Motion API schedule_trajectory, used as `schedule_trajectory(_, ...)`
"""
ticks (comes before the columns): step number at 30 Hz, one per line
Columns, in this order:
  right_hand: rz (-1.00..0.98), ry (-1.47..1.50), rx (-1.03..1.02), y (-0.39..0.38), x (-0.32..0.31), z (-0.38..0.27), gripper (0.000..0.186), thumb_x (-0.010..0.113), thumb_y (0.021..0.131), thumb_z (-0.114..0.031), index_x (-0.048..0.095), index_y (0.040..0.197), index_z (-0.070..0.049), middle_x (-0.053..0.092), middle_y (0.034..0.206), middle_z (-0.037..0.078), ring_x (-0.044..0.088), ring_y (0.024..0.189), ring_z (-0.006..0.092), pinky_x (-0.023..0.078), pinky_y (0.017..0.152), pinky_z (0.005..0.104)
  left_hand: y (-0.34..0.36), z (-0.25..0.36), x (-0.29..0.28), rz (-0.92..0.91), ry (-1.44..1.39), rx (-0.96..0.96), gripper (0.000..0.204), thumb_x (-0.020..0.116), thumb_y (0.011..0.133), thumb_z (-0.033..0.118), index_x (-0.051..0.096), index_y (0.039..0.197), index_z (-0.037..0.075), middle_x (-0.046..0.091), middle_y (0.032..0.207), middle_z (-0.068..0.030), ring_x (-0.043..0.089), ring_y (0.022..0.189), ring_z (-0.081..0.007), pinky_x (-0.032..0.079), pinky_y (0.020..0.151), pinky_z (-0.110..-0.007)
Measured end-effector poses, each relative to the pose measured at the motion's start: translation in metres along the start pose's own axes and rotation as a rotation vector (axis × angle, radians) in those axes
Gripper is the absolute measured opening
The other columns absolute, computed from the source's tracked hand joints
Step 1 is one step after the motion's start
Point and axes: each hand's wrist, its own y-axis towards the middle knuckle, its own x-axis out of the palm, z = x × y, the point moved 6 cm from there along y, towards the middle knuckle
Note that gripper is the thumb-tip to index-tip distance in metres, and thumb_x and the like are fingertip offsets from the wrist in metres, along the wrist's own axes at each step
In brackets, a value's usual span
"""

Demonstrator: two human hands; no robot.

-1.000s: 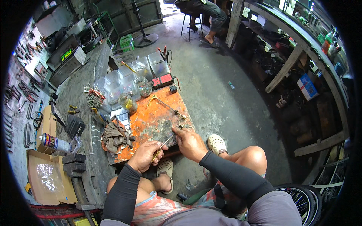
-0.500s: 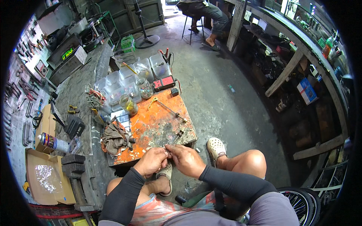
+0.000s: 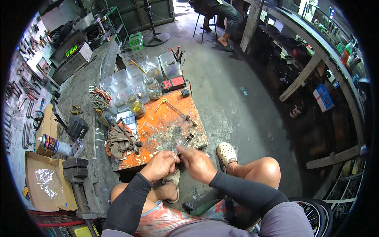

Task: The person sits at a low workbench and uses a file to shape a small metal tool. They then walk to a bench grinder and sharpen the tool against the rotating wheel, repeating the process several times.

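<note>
My left hand [image 3: 158,166] is closed in front of the table's near edge. Its fingers pinch something small, mostly hidden, that I cannot make out. My right hand [image 3: 198,165] is right beside it, fingertips close to the left ones and smeared by motion. Just beyond the fingers is a thin metal rod with a dark knobbed end [image 3: 190,137]; whether a hand touches it is unclear. Farther back on the orange, paint-worn table [image 3: 154,128] lies a quick-release skewer [image 3: 176,112] with a yellow lever.
Clear plastic bins [image 3: 134,73], glass jars [image 3: 136,106] and a red-and-black device [image 3: 174,83] crowd the table's back. A grey rag [image 3: 120,141] lies at its left. A vise [image 3: 75,169] and spray can [image 3: 55,145] are on the left bench. Another person [image 3: 229,19] sits at the back.
My right hand has shifted slightly up over the left fingertips and is now blurred. The left hand stays nearly in place. The whole view has tilted a little.
</note>
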Motion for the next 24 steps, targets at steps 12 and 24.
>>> schedule_trajectory(12, -0.044, -0.104, -0.001, 0.009, -0.009, 0.009, 0.043, 0.062, 0.102, -0.008, 0.067, 0.145, -0.004, 0.077, 0.103, 0.023, 0.076, 0.094, 0.0425, 0.062, 0.084, 0.0511, 0.005, -0.003, -0.006, 0.016, 0.141, 0.114, 0.032, 0.054, 0.112, 0.021, 0.072, 0.105, -0.005, 0.064, 0.070, -0.0045, 0.061, 0.065, -0.0142, 0.051, 0.064, -0.032)
schedule_trajectory(24, -0.024, -0.053, 0.003, 0.001, -0.002, 0.005, 0.045, 0.068, 0.100, -0.007, 0.069, 0.144, -0.006, 0.076, 0.102, 0.023, 0.075, 0.093, 0.0418, 0.061, 0.083, 0.0492, 0.001, 0.000, -0.002, 0.006, 0.141, 0.068, 0.031, 0.052, 0.112, 0.019, 0.071, 0.103, -0.003, 0.064, 0.070, -0.0045, 0.061, 0.066, -0.0141, 0.051, 0.065, -0.033)
